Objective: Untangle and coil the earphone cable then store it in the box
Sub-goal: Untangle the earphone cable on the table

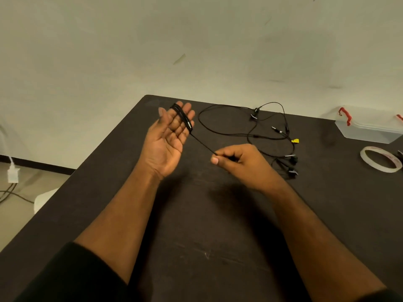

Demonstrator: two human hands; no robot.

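Dark desk (218, 247); clear box (368, 129) far right. Coiling step under way. Left hand (169, 140) spread flat, earphone cable (185, 119) wrapped round fingers. Right hand (239, 162) pinches taut free end. Next, likely: another wrap, tension kept.

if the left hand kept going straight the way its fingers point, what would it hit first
Probably nothing on the table. The left hand, cable coil wrapped round its fingers, points up and away toward the table's far edge and the wall; that path looks free, though depth is unclear.
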